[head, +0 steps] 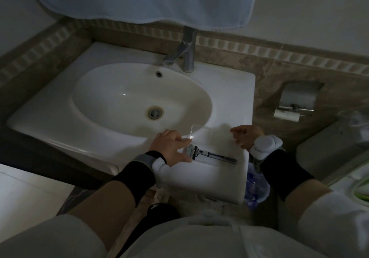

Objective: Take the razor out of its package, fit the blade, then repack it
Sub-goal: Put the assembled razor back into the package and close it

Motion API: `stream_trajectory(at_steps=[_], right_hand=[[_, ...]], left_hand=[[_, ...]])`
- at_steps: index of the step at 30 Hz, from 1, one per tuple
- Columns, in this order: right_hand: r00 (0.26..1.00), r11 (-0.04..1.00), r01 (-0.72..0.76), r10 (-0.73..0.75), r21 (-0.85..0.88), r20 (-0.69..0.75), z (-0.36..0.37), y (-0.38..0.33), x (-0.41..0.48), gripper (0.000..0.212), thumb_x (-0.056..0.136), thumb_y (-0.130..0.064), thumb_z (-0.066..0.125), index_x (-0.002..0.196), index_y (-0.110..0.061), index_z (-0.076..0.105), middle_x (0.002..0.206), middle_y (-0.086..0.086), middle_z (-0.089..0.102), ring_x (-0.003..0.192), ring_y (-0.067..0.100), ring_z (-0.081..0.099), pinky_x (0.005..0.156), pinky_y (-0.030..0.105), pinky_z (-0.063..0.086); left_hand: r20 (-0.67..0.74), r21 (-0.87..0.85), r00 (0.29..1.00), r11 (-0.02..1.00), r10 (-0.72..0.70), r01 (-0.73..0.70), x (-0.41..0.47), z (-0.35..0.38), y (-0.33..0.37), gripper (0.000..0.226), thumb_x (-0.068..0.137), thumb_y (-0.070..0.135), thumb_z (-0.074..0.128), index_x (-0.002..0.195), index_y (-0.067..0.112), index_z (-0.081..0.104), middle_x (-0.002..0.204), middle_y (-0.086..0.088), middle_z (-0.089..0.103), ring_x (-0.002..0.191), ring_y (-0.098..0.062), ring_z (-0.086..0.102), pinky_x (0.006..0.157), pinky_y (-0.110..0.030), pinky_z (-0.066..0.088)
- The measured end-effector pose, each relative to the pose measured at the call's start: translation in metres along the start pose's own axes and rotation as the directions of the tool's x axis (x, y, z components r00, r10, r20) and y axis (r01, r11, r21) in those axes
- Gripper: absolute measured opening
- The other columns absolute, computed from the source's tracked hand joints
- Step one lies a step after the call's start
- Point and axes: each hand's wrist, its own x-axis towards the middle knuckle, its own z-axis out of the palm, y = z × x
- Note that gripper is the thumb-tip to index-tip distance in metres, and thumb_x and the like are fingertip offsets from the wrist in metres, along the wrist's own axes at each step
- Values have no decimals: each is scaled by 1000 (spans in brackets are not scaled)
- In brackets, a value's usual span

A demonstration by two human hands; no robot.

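Razor lying on the near right rim of the sink, both hands at a clear package.

The razor [211,154] lies flat on the white sink [229,102] rim, head to the left. The left hand [171,148] has its grip spread apart, fingertips at the razor head. The right hand [246,136] pinches the right edge of the transparent package [211,136], just beyond the razor.

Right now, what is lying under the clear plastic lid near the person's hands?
Mostly the white sink rim shows through the clear lid. The razor lies at its near edge; the left hand hides that corner.
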Motion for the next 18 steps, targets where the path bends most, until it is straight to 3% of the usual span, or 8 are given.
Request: stream_trajectory(at_steps=[5,12,14,18], right_hand=[[1000,999,-8,7,43,20,0,-4,-5,26,89,1,45,110,8,57,63,2,47,54,14,40,51,17,32],[1000,1000,4,-3,16,-14,1,-3,-5,24,89,-1,47,108,4,61,72,6,53,55,14,43,53,18,36],[1000,1000,11,-10,10,-23,1,-2,-5,25,88,-2,48,108,4,61,78,9,56,55,14,44,54,18,36],[1000,999,15,-13,45,-25,2,-2,-6,25,87,-1,49,110,4,60,69,2,54,56,13,45,53,18,36]], left_hand=[[-18,9,1000,1000,4,-4,-2,1,0,67,68,51,65,128,34,41,120,-3,46,116,-21,32,83,-23,15],[6,-33,1000,999,1,-1,-4,1,0,67,66,52,67,126,34,44,117,-1,46,114,-19,33,71,-20,12],[3,-45,1000,999,-5,5,-3,2,1,65,67,51,67,126,34,45,117,-2,47,114,-20,33,74,-20,13],[10,-14,1000,1000,-2,2,-1,3,1,65,69,50,65,128,33,42,119,-4,45,116,-21,32,84,-24,15]])
